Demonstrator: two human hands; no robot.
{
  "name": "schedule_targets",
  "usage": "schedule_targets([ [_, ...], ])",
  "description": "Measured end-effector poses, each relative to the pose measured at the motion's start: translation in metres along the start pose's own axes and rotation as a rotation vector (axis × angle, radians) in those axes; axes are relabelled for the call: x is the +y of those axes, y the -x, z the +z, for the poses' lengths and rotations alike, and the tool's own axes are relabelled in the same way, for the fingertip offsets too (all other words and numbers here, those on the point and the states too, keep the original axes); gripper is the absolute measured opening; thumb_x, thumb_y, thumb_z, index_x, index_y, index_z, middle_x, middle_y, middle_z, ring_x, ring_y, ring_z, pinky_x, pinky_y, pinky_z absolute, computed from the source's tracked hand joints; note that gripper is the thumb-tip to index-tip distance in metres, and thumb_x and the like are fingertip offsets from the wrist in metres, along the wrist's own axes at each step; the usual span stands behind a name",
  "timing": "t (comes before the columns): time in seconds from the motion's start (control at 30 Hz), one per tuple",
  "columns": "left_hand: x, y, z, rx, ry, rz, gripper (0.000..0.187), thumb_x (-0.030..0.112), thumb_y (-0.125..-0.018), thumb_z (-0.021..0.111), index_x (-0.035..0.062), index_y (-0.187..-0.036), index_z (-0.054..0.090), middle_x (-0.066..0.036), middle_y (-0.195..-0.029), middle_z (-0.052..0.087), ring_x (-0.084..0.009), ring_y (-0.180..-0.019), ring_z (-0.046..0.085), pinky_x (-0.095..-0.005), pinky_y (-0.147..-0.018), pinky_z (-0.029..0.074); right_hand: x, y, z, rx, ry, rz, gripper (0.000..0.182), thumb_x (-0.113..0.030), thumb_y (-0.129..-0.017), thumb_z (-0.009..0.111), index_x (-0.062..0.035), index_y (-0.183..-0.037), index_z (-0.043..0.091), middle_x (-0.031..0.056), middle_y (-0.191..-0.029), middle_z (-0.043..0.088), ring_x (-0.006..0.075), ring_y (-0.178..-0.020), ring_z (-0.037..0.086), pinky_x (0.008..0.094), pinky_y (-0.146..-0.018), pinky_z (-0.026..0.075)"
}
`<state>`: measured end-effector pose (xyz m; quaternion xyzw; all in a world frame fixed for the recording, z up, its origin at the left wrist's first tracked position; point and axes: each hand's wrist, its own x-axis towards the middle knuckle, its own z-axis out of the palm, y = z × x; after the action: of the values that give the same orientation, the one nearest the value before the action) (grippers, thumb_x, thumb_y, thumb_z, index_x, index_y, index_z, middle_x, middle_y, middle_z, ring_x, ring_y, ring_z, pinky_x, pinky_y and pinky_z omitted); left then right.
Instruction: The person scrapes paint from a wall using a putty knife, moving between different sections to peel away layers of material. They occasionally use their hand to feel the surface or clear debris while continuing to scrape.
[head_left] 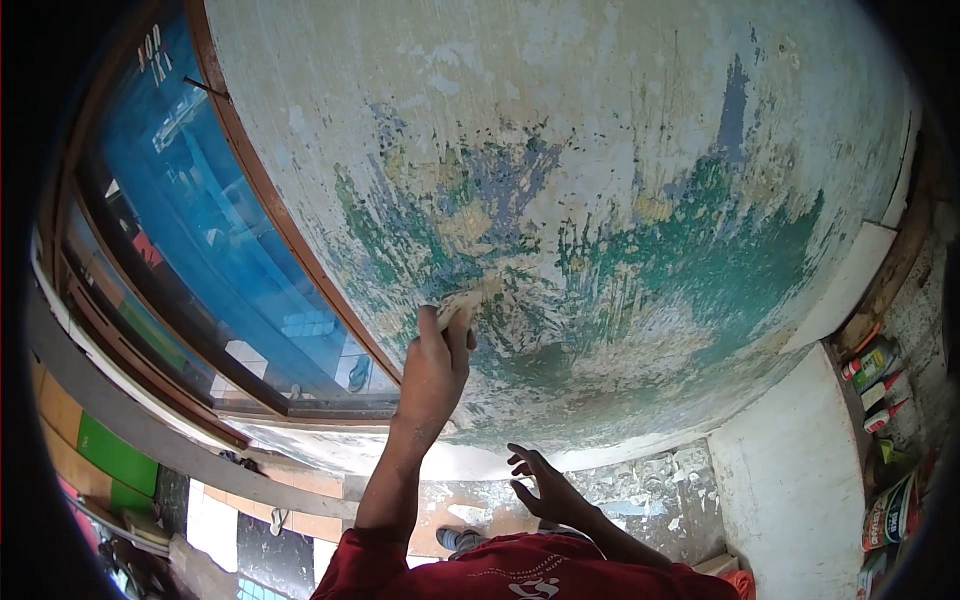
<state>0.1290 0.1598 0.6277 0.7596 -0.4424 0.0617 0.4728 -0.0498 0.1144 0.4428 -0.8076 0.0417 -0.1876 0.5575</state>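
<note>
Two hands are at work here, and between them just one tool: a small pale scraping block (462, 303), likely sandpaper or a scraper, too hidden to name surely. The left hand (437, 368) is raised and closed round it, fingers wrapped over its near end, pressing it flat against the wall (600, 180). Only the tool's light tan top edge shows above the knuckles; the rest is covered by the grip.

The wall is one broad surface, badly worn: off-white on top, with patches of green, blue and yellow old paint showing through in a ragged band across its middle. The tool sits at the left end of that band, just right of the brown window frame (290, 240).

The right hand (543, 487) hangs lower and to the right, well apart from the tool, empty, fingers spread wide and palm turned toward the wall's base. It touches nothing that I can see.

One window with blue-tinted glass (210, 220) fills the left. On the far right, about four bottles and cans (880, 390) stand in a row on a ledge. Paint flakes (650, 490) litter the floor below the wall.
</note>
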Motion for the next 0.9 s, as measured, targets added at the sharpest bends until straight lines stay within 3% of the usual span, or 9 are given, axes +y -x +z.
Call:
schedule_targets([
  [0.03, 0.0, -0.002, -0.002, 0.019, 0.018, -0.018, 0.02, 0.013, -0.094, 0.045, -0.0027, -0.092, 0.034, -0.022, -0.064, 0.058, -0.0392, -0.058, 0.061, -0.0404, -0.045, 0.045, 0.003, 0.0, -0.002, 0.012, 0.002, -0.022, 0.06, -0.005, -0.083, 0.058, -0.0104, -0.135, 0.029, 0.0132, -0.107, 0.051, 0.0242, -0.091, 0.058, 0.035, -0.078, 0.048],
  [0.17, 0.009, -0.015, 0.01, -0.117, -0.092, 0.047, 0.023, 0.02, -0.095, 0.044, -0.0011, -0.092, 0.035, -0.014, -0.065, 0.059, -0.0233, -0.055, 0.062, -0.0331, -0.047, 0.045, 0.006, -0.004, -0.004, -0.003, -0.017, 0.022, 0.059, -0.006, -0.083, 0.057, -0.0099, -0.135, 0.029, 0.0132, -0.108, 0.052, 0.0241, -0.091, 0.058, 0.0349, -0.077, 0.049],
  [0.27, 0.015, -0.007, 0.006, 0.004, -0.07, 0.071, 0.022, 0.015, -0.093, 0.047, -0.0024, -0.091, 0.034, -0.02, -0.06, 0.057, -0.0352, -0.053, 0.061, -0.0389, -0.043, 0.044, -0.003, -0.007, -0.008, -0.043, 0.049, 0.025, 0.059, -0.006, -0.084, 0.056, -0.0099, -0.135, 0.028, 0.0132, -0.108, 0.052, 0.0241, -0.091, 0.058, 0.0349, -0.077, 0.048],
  [0.53, 0.009, -0.019, 0.024, -0.055, -0.076, 0.118, 0.023, 0.015, -0.093, 0.047, -0.0033, -0.091, 0.034, -0.02, -0.058, 0.056, -0.0376, -0.054, 0.06, -0.0391, -0.044, 0.044, 0.012, -0.001, -0.012, -0.025, -0.018, 0.048, 0.058, -0.006, -0.084, 0.056, -0.0093, -0.136, 0.029, 0.0138, -0.106, 0.054, 0.0232, -0.09, 0.059, 0.034, -0.078, 0.048],
  [0.57, 0.01, -0.015, 0.024, -0.032, -0.013, 0.131, 0.024, 0.017, -0.093, 0.047, -0.0034, -0.094, 0.034, -0.019, -0.062, 0.057, -0.0329, -0.05, 0.059, -0.0393, -0.043, 0.043, 0.011, -0.003, -0.012, -0.031, -0.025, 0.039, 0.056, -0.005, -0.085, 0.056, -0.0087, -0.134, 0.031, 0.0137, -0.105, 0.054, 0.0228, -0.09, 0.059, 0.0339, -0.078, 0.047],
  [0.67, -0.012, 0.002, 0.031, 0.124, 0.226, -0.041, 0.021, 0.019, -0.096, 0.04, -0.0014, -0.096, 0.035, -0.008, -0.063, 0.057, -0.0121, -0.048, 0.054, -0.024, -0.04, 0.039, 0.005, -0.01, -0.014, -0.051, -0.071, -0.015, 0.053, -0.006, -0.085, 0.056, -0.0087, -0.133, 0.034, 0.0132, -0.105, 0.054, 0.0229, -0.09, 0.059, 0.034, -0.079, 0.048],
  [0.7, -0.01, 0.009, 0.03, 0.133, 0.381, -0.111, 0.028, 0.026, -0.096, 0.042, -0.0009, -0.097, 0.035, -0.01, -0.068, 0.057, -0.0139, -0.041, 0.048, -0.0302, -0.036, 0.038, 0.001, -0.014, -0.015, -0.047, -0.092, -0.007, 0.051, -0.006, -0.085, 0.057, -0.0057, -0.132, 0.036, 0.013, -0.104, 0.055, 0.0216, -0.091, 0.059, 0.0328, -0.079, 0.048],
  [0.8, 0.004, 0.023, 0.041, 0.128, 0.722, -0.223, 0.028, 0.03, -0.096, 0.04, 0.0021, -0.099, 0.036, -0.006, -0.067, 0.056, -0.0093, -0.04, 0.045, -0.0229, -0.033, 0.034, -0.003, -0.029, -0.007, 0.007, -0.252, -0.073, 0.053, -0.007, -0.086, 0.057, -0.002, -0.133, 0.033, 0.0136, -0.103, 0.055, 0.019, -0.092, 0.058, 0.0309, -0.079, 0.048],
  [0.9, 0.01, 0.026, 0.063, 0.029, 0.99, -0.28, 0.028, 0.031, -0.097, 0.036, 0.0063, -0.11, 0.038, -0.006, -0.067, 0.056, -0.007, -0.04, 0.043, -0.0195, -0.033, 0.032, -0.03, -0.038, -0.01, 0.137, -0.417, -0.016, 0.027, -0.012, -0.093, 0.047, 0.0017, -0.113, 0.037, 0.0104, -0.085, 0.055, 0.0155, -0.075, 0.058, 0.0293, -0.068, 0.05],
])
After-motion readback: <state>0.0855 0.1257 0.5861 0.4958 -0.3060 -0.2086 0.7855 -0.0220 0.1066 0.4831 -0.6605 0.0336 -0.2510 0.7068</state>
